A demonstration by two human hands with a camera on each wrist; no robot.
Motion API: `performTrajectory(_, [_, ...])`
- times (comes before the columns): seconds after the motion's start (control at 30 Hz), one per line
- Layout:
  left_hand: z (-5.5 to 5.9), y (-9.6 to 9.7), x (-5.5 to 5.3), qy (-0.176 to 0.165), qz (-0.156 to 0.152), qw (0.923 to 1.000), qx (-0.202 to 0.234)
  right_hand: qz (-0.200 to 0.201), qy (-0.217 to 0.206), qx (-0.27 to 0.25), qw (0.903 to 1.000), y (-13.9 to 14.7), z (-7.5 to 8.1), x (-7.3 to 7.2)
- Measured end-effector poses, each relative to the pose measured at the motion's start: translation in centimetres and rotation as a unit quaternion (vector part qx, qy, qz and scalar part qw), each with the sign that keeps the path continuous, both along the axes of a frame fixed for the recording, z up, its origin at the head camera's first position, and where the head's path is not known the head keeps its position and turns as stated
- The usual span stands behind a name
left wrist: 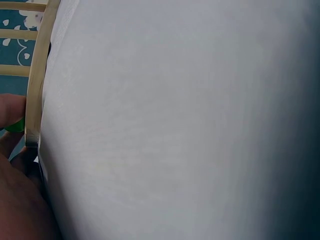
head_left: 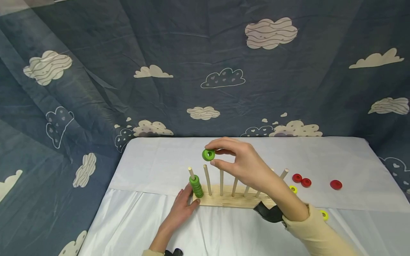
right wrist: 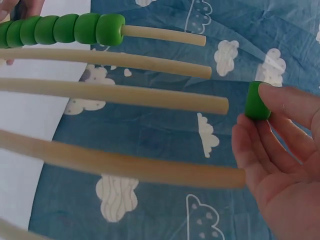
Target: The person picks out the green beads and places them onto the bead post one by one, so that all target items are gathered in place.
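Between thumb and fingers, my right hand (head_left: 241, 161) pinches a green ring (head_left: 208, 155) above the wooden peg stand (head_left: 224, 201). In the right wrist view the ring (right wrist: 256, 102) is seen from its side, apart from the peg tips. A stack of several green rings (head_left: 196, 186) sits on the leftmost peg, whose bare tip (head_left: 191, 172) sticks out on top. My left hand (head_left: 182, 207) grips the left end of the stand, thumb in front. The left wrist view shows the stand's edge (left wrist: 37, 85) beside that hand. My right forearm covers part of the stand's right side.
Red rings (head_left: 301, 180) lie right of the stand, with another red ring (head_left: 336, 184) farther right. One yellow ring (head_left: 293, 189) lies near the stand's right end; a second yellow ring (head_left: 324, 215) is partly behind my right sleeve. A cloud-patterned curtain (head_left: 179, 96) hangs behind the white-covered table (head_left: 153, 167).
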State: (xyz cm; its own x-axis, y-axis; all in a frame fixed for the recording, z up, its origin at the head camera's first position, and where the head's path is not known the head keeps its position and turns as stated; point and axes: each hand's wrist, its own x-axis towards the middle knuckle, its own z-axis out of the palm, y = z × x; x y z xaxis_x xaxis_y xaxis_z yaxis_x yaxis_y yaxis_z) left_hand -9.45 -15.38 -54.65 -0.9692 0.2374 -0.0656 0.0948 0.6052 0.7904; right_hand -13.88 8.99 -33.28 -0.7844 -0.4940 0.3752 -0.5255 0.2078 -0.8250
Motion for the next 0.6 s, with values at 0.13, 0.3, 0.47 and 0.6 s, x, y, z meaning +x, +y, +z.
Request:
performTrajectory(0.13, [-0.1, 0.0, 0.0, 0.004, 0.0, 1.0, -0.001, 0.002, -0.001, 0.003, 1.0, -0.6, -0.1, -0.3])
performTrajectory(0.3, [-0.2, 0.0, 0.0, 0.005, 0.0, 1.0, 0.001, 0.011, 0.002, 0.012, 0.9999, -1.4, 0.0, -0.7])
performTrajectory(0.47, [-0.1, 0.0, 0.1, 0.002, 0.003, 1.0, 0.004, 0.015, -0.006, 0.042, 0.999, -2.1, 0.1, -1.1])
performTrajectory(0.6, [0.0, 0.0, 0.1, 0.001, 0.003, 1.0, 0.007, 0.02, -0.01, 0.068, 0.9974, -2.5, 0.1, -1.2])
